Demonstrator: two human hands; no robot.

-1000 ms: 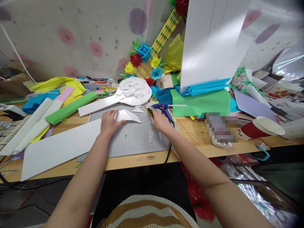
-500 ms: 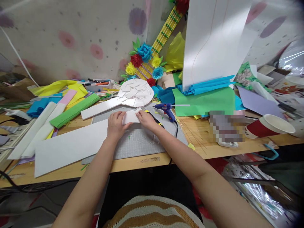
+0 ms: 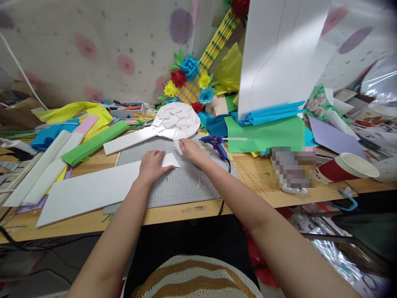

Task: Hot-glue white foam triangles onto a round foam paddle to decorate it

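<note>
My left hand (image 3: 152, 166) lies on the pointed end of a long white foam board (image 3: 93, 188), fingers curled down on it, over the grey cutting mat (image 3: 182, 182). My right hand (image 3: 191, 150) pinches a small white foam piece (image 3: 178, 145) just beyond the board's tip (image 3: 172, 160). A white paddle-shaped foam cutout covered with white shards (image 3: 176, 120) lies at the mat's far edge. A blue glue gun (image 3: 217, 144) rests right of my right hand, its cord running off the table's front.
Rolls and sheets of coloured paper (image 3: 93, 142) crowd the left side of the wooden table (image 3: 254, 182). Green and blue sheets (image 3: 263, 132) and a tall white board (image 3: 279, 54) stand at the back right. A red paper cup (image 3: 344, 167) lies on its side at right. A paper-flower guitar (image 3: 198, 78) leans on the wall.
My right hand left the knife beside the glue gun, came to the board's tip, and now lifts a small cut piece away toward the paddle. The left hand stayed on the board.
</note>
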